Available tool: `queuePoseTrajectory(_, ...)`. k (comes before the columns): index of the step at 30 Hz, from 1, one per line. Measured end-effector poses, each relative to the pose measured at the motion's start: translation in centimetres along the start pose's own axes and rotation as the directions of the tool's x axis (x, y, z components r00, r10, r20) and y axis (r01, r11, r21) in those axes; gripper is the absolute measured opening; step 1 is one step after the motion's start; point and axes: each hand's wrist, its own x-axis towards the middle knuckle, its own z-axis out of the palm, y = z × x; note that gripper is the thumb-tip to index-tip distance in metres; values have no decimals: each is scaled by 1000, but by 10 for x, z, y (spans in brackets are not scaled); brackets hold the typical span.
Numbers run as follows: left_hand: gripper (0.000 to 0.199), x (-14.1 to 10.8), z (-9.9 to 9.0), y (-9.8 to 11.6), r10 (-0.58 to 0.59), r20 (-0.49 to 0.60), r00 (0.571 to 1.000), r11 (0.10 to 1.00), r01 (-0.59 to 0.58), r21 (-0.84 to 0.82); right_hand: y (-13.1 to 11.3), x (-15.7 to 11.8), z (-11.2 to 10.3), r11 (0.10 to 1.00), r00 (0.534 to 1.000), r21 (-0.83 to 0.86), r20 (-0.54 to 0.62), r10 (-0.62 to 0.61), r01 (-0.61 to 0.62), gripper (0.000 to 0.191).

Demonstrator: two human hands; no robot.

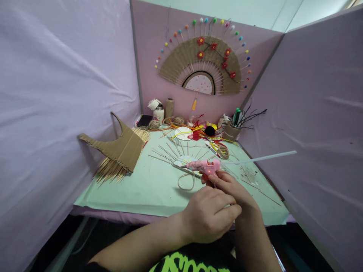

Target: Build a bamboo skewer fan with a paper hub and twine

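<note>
A pink glue gun (209,166) with a long clear glue stick (262,158) at its back is held in my right hand (233,187), its nozzle pointing left. My left hand (210,213) is closed in front of my right wrist; what its fingers pinch is too small to make out. Beyond the gun, thin sticks (167,150) spread like a fan from a pale half-round piece (184,161) on the green table. A loop of twine (186,188) hangs or lies below the nozzle.
Left, a cut cardboard piece (120,147) rests on a pile of skewers (109,170). Yarn, a black ball (210,130), a white bottle (159,114) and a pen holder (231,131) line the back. A decorated fan (207,49) hangs on the rear panel.
</note>
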Motion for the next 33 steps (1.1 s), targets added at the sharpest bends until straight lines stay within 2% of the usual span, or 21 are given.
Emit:
queuePoseTrajectory(3, 21, 34, -28, -21, -129, 77, 989, 991, 132, -32, 2, 2, -2, 999, 999, 6, 38, -34, 33, 42)
queuePoseTrajectory(5, 24, 70, -46, -44, -289, 229, 929, 951, 305, -38, -1, 2, -2, 1000, 991, -7, 133, -21, 22, 45)
queuePoseTrajectory(7, 25, 107, -56, -69, -374, 453, 810, 898, 438, -43, -6, 2, 0, 1000, 976, -20, 219, 2, 2, 47)
queuePoseTrajectory(9, 30, 138, -52, -90, -327, 714, 619, 866, 498, -35, -9, 1, 2, 1000, 958, -7, 286, -3, 5, 49)
queuePoseTrajectory(10, 32, 148, -47, -98, -298, 797, 526, 855, 518, -22, -10, 1, 3, 1000, 947, 8, 321, -14, 12, 51)
queuePoseTrajectory(12, 36, 159, -32, -105, -240, 905, 351, 842, 539, 15, -8, 1, 4, 999, 923, 41, 382, -37, 23, 53)
queuePoseTrajectory(14, 36, 160, -18, -106, -226, 939, 260, 855, 515, 63, -4, 1, 4, 998, 913, 58, 404, -52, 32, 53)
queuePoseTrajectory(15, 34, 158, -12, -104, -223, 944, 244, 864, 497, 76, -3, 2, 3, 998, 911, 59, 409, -54, 33, 51)
queuePoseTrajectory(16, 31, 156, -7, -102, -221, 944, 247, 873, 482, 78, -1, 2, 3, 998, 908, 60, 416, -55, 32, 50)
queuePoseTrajectory(19, 26, 150, -1, -99, -194, 940, 280, 875, 483, 37, 0, 2, 2, 997, 891, 65, 450, -65, 39, 49)
queuePoseTrajectory(22, 22, 147, 1, -100, -189, 942, 277, 845, 535, 12, -2, 2, 2, 997, 879, 56, 471, -73, 52, 51)
queuePoseTrajectory(26, 20, 144, 1, -102, -209, 937, 279, 832, 554, 21, -5, 2, 3, 998, 886, 41, 458, -69, 57, 52)
queuePoseTrajectory(33, 24, 144, -1, -95, -182, 938, 296, 874, 486, 16, 3, 5, 1, 996, 874, 37, 478, -91, 83, 55)
